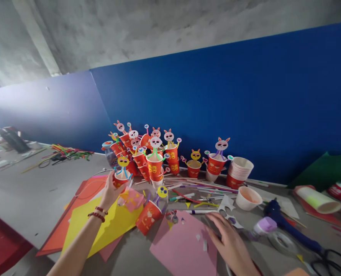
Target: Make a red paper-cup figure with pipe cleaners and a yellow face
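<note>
My left hand (110, 191), a bead bracelet on its wrist, has its fingers round the left side of a red paper cup (120, 181). A yellow paper animal face (123, 161) rises from this cup on blue pipe-cleaner limbs. My right hand (226, 237) lies at the right edge of a pink paper sheet (184, 243), fingers stretched out and holding nothing. Between the hands, a tilted red paper cup (149, 217) bears a round yellow face (163, 191). Behind them, several red cups (154, 165) with pink and white rabbit faces stand grouped.
To the right are a stack of paper cups (240, 170), a white bowl (248, 198), a blue glue gun (288, 226), a tape roll (282, 243) and scissors (328, 260). Yellow paper (101, 226) lies at left. A blue partition (216, 99) stands behind.
</note>
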`<state>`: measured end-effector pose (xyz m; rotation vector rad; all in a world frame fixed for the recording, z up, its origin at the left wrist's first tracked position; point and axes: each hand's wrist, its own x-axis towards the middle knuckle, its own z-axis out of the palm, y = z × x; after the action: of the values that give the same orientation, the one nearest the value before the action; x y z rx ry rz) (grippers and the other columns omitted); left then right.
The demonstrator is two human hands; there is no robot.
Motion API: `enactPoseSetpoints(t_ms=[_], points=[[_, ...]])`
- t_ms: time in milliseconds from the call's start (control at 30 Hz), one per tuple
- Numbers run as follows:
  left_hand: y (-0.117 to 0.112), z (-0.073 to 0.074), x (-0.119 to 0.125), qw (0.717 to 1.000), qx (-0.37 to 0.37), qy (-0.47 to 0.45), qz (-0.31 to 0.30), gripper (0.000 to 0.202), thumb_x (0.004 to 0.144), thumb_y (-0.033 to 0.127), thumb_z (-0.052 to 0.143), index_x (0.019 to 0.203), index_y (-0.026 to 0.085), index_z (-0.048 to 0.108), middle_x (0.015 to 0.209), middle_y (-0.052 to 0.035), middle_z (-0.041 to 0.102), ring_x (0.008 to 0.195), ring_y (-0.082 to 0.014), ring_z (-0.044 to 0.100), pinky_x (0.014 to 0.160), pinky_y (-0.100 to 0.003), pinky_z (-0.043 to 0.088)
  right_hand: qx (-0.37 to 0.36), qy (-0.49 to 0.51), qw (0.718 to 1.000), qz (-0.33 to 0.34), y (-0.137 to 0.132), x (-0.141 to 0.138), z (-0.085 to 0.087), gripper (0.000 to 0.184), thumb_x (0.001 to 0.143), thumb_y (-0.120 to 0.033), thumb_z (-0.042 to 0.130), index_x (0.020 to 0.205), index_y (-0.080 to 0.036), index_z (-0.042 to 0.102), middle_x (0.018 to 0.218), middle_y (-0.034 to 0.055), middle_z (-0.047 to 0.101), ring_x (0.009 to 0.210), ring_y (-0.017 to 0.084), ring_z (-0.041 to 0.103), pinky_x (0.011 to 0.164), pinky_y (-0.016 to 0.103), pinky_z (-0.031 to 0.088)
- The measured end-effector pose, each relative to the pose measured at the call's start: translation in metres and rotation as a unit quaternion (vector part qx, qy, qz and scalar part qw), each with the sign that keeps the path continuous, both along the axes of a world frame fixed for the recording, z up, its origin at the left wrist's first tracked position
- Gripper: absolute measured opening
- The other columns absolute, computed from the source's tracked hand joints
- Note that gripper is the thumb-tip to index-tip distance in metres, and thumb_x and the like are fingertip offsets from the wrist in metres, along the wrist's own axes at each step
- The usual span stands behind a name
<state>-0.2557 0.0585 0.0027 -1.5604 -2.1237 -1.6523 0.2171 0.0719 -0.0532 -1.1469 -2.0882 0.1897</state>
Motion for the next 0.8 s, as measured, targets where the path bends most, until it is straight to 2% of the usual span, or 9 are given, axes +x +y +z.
enactPoseSetpoints(t_ms=[133,267,400,500,567,633,733,800], points=[[-0.018,0.002,0.006,0.999,0.022,-0.020,-0.017,0.073,0.074,0.047,0.073,0.134,0.022,0.041,0.130,-0.0135,0.058,0.116,-0.0312,0.062,0.096,-0.048,0.054,-0.026,-0.002,1.000,0.009,-0.001,0.000,0.002,0.029,0.088,-0.027,0.053,0.112,-0.022,0.068,0.117,0.0124,0.072,0.107,0.029,0.070,0.091,0.045,0.059],[-0.038,0.014,0.027,0.996,0.064,-0.059,-0.039,0.077,0.073,0.046,0.074,0.135,0.024,0.036,0.123,-0.0112,0.058,0.111,-0.0300,0.064,0.095,-0.047,0.054,-0.056,-0.005,0.998,0.013,-0.002,0.000,0.004,0.031,0.091,-0.031,0.051,0.114,-0.022,0.069,0.120,0.0126,0.070,0.112,0.029,0.068,0.095,0.047,0.056],[-0.053,0.034,0.070,0.993,0.051,-0.084,-0.071,0.077,0.068,0.045,0.079,0.131,0.023,0.039,0.122,-0.0107,0.058,0.112,-0.0320,0.063,0.096,-0.048,0.053,-0.056,0.013,0.998,0.016,-0.005,-0.003,0.009,0.031,0.091,-0.033,0.052,0.114,-0.022,0.069,0.120,0.0127,0.070,0.112,0.030,0.067,0.096,0.049,0.055],[-0.064,0.038,0.114,0.981,0.016,-0.127,-0.146,0.076,0.073,0.046,0.076,0.136,0.025,0.039,0.132,-0.0120,0.056,0.116,-0.0329,0.062,0.096,-0.046,0.053,-0.051,0.044,0.997,0.044,-0.014,-0.008,0.025,0.031,0.091,-0.032,0.052,0.114,-0.023,0.070,0.119,0.0121,0.071,0.112,0.030,0.066,0.096,0.049,0.054],[-0.072,0.031,0.146,0.960,-0.023,-0.170,-0.223,0.078,0.079,0.047,0.072,0.143,0.026,0.033,0.137,-0.0129,0.056,0.119,-0.0327,0.062,0.099,-0.045,0.053,-0.067,0.082,0.992,0.070,-0.023,-0.013,0.039,0.029,0.092,-0.033,0.054,0.114,-0.024,0.070,0.118,0.0115,0.071,0.113,0.030,0.064,0.098,0.050,0.052],[-0.079,0.019,0.176,0.936,-0.063,-0.226,-0.264,0.081,0.084,0.049,0.067,0.149,0.026,0.026,0.144,-0.0144,0.052,0.129,-0.0339,0.056,0.105,-0.046,0.049,-0.124,0.135,0.977,0.105,-0.034,-0.019,0.051,0.024,0.092,-0.036,0.058,0.110,-0.025,0.071,0.116,0.0109,0.072,0.111,0.029,0.065,0.098,0.046,0.052],[-0.086,-0.003,0.212,0.906,-0.126,-0.286,-0.285,0.079,0.085,0.051,0.064,0.151,0.027,0.028,0.155,-0.0122,0.042,0.145,-0.0339,0.037,0.115,-0.045,0.038,-0.245,0.249,0.921,0.173,-0.046,-0.028,0.057,0.031,0.093,-0.041,0.061,0.118,-0.024,0.066,0.117,0.0105,0.069,0.096,0.023,0.068,0.085,0.036,0.056],[-0.086,-0.013,0.230,0.886,-0.154,-0.298,-0.319,0.075,0.087,0.049,0.063,0.151,0.027,0.031,0.157,-0.0109,0.040,0.149,-0.0332,0.030,0.119,-0.045,0.033,-0.294,0.318,0.881,0.190,-0.049,-0.031,0.055,0.037,0.091,-0.046,0.064,0.119,-0.023,0.065,0.105,0.0083,0.069,0.086,0.020,0.067,0.076,0.032,0.056]])
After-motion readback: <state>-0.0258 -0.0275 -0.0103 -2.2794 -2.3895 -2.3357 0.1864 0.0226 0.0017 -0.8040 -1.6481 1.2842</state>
